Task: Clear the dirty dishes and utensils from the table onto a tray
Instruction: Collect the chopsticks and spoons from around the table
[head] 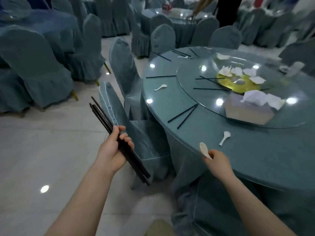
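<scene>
two hands are both occupied in the head view, the only view there is. the left hand (117, 143) grasps a bundle of black chopsticks (119, 142), fingers curled round the middle of it, the sticks running from up-left, past the chair (122, 68), down toward the person's body. the right hand (217, 160) pinches a white spoon (205, 150) by its handle, bowl end up, right at the near edge of the round table (255, 150).

taking that held spoon as the landmark: a second white spoon (225, 137) lies on the table just beyond it and slightly to the right, its long axis running from the bowl, farther in, to the handle tip pointing back toward the edge. the right hand is plainly the nearer one; the left hand sits well apart, off the table over the floor. a loose pair of chopsticks (183, 115) lies farther in and to the left of the held spoon, angled toward the glass turntable (196, 68). a third spoon (161, 87) lies farther still, up-left. a tissue box (248, 111) stands on the turntable, beyond and to the right.

no tray shows in the frame, so where the load goes cannot be told. the likely next pick is the near spoon, a short reach forward for the right hand, which already has one spoon to keep hold of.
</scene>
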The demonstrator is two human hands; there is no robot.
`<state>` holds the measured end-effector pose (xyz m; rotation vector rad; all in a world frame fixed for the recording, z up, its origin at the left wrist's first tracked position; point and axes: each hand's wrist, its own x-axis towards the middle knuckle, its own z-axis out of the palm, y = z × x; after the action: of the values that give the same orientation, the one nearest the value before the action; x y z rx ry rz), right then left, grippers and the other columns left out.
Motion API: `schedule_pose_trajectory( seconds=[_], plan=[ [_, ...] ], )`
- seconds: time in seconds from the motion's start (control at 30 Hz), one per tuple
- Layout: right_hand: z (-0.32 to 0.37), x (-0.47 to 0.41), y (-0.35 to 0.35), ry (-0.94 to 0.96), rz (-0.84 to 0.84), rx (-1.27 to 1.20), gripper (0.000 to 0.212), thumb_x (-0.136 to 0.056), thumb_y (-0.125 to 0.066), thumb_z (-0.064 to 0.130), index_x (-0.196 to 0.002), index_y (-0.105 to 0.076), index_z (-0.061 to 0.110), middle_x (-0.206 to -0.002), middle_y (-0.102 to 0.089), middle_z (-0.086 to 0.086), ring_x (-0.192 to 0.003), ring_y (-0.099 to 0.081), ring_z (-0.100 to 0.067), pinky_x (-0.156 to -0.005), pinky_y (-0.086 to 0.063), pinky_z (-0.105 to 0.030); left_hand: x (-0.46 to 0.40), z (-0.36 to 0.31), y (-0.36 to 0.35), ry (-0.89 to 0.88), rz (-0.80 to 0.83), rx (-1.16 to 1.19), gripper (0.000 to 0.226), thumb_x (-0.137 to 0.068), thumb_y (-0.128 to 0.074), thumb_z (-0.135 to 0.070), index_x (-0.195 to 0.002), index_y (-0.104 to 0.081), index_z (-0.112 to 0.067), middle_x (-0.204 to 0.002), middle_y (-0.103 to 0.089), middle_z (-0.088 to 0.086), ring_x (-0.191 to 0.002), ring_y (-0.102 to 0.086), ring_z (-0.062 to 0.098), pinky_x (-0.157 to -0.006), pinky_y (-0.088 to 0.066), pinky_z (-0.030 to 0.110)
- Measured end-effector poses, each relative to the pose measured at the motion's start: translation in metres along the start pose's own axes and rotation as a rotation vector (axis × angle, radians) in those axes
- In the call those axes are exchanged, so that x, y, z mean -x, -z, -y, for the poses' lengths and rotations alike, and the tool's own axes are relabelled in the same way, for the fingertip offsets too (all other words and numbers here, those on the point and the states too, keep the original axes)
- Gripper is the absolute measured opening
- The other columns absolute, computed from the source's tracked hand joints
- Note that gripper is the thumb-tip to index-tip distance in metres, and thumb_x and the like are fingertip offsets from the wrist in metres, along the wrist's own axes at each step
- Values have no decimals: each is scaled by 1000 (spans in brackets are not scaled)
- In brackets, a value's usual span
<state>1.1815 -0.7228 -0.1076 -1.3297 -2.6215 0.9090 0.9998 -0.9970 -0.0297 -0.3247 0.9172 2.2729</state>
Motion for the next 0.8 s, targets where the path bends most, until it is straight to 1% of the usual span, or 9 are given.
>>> schedule_pose_trajectory(
  seconds=[0.1,0.17,0.23,0.3,0.37,0.47,0.6,0.7,0.8],
  plan=[
    [-11,-25,3,-157,-31,-41,10,-87,-54,19,-80,-59,14,-74,-65,-4,-75,-59,-27,-63,-46,-33,-50,1,-19,82,28,-83,31,-96,-45,-43,-79,-54,-19,-48,-34,-9,-37,-35,3,-35,-35,15],
    [-20,-49,4,-246,-56,-88,9,-85,-54,14,-79,-59,11,-75,-68,-8,-78,-62,-31,-69,-49,-37,-84,7,-32,128,45,-148,30,-95,-47,-44,-79,-53,-19,-46,-30,-10,-34,-30,3,-32,-31,15],
    [-29,-76,6,-303,-86,-113,6,-83,-57,15,-79,-58,10,-76,-66,-8,-78,-61,-32,-63,-43,-33,-120,15,-47,163,65,-194,29,-94,-48,-42,-78,-52,-18,-44,-28,-10,-32,-27,2,-30,-26,15],
    [-36,-104,10,-370,-108,-160,11,-83,-61,22,-83,-59,12,-75,-63,-6,-75,-58,-29,-58,-37,-31,-156,24,-65,202,73,-242,29,-95,-47,-39,-77,-51,-18,-44,-27,-10,-31,-26,1,-29,-23,14],
    [-43,-128,13,-438,-133,-224,16,-86,-60,29,-84,-59,13,-76,-61,-7,-75,-56,-30,-62,-37,-31,-190,34,-84,233,46,-315,28,-97,-47,-36,-78,-51,-16,-44,-27,-9,-32,-25,2,-29,-22,14],
    [-56,-158,19,-502,-213,-321,20,-91,-51,24,-86,-58,6,-82,-61,-11,-76,-54,-31,-63,-36,-33,-240,56,-105,260,15,-459,25,-100,-46,-30,-81,-49,-14,-42,-29,-9,-31,-25,3,-29,-22,15],
    [-65,-177,24,-605,-328,-405,9,-87,-48,12,-91,-56,11,-81,-70,-6,-72,-64,-23,-53,-38,-27,-292,86,-119,280,-4,-720,21,-102,-42,-24,-86,-48,-12,-46,-36,-6,-34,-31,6,-34,-28,17],
    [-71,-184,21,-694,-338,-458,20,-86,-44,7,-101,-50,19,-76,-70,-1,-60,-67,-14,-49,-39,-25,-322,108,-130,262,28,-995,18,-102,-41,-22,-90,-50,-11,-57,-39,-1,-44,-35,12,-41,-33,23],
    [-78,-192,18,-759,-346,-403,21,-88,-44,9,-107,-51,16,-80,-68,-8,-67,-66,-24,-54,-41,-28,-350,129,-145,188,108,-1280,16,-99,-45,-21,-89,-51,-11,-62,-40,3,-46,-35,15,-38,-32,22]
  ],
)
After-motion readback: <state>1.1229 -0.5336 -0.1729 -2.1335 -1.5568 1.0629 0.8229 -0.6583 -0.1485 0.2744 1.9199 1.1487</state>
